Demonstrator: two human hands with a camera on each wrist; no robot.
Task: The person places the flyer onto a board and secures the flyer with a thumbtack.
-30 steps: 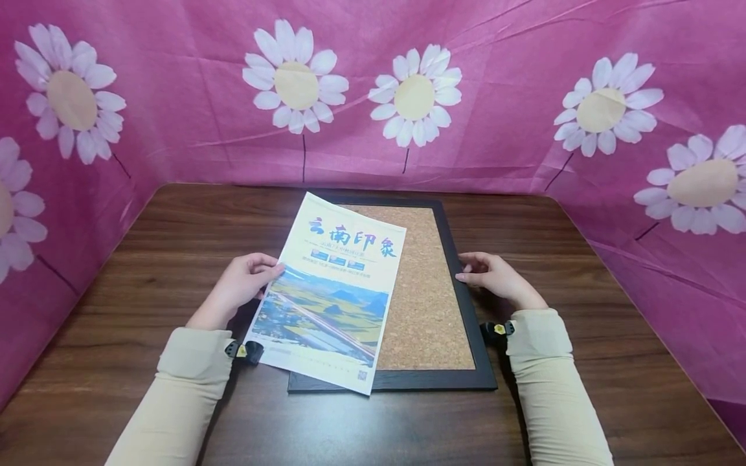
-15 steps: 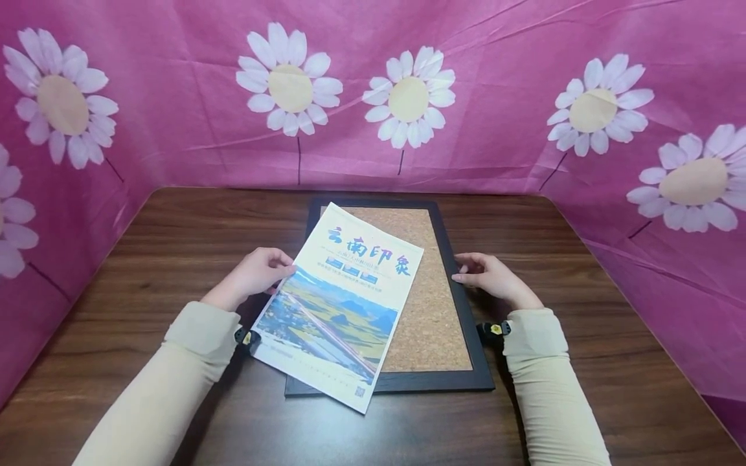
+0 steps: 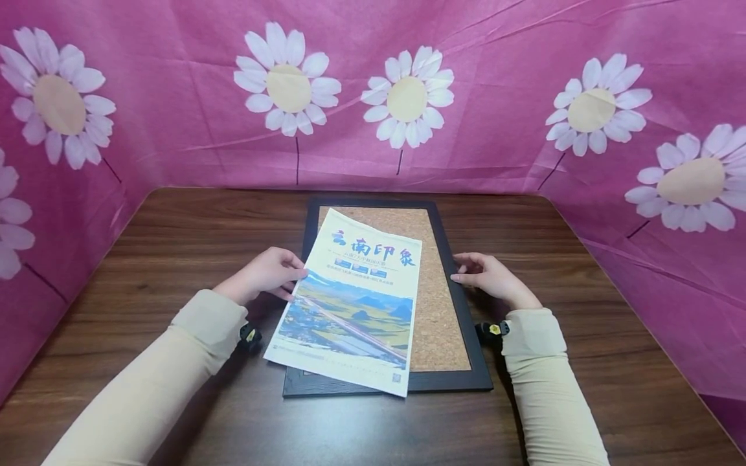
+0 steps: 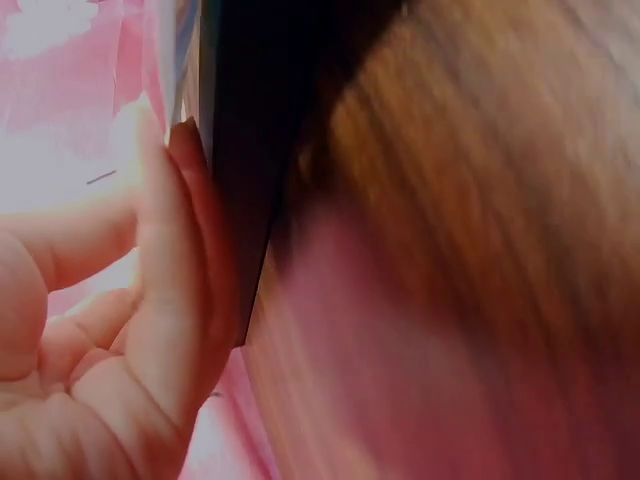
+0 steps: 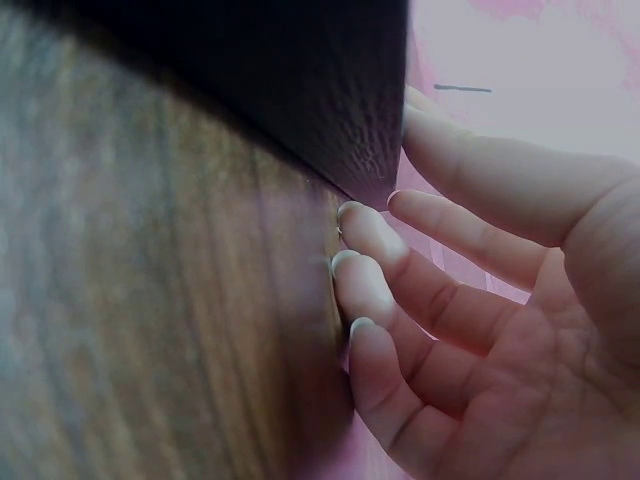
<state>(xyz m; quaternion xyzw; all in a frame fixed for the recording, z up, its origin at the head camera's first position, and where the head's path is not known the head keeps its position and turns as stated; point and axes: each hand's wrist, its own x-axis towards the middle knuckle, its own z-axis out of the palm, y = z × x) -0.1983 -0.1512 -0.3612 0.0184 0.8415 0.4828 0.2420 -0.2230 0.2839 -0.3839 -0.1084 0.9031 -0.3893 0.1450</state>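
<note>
Left hand point(image 3: 269, 273) pinches poster point(image 3: 355, 304); right hand point(image 3: 494, 279) grips frame point(image 3: 474, 346).

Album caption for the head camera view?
Left fingers hold a landscape poster overlapping a black-framed cork board; right fingers touch its edge.

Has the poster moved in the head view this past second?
Yes: the poster has moved right relative to the frame, leaving less bare cork on that side.
</note>
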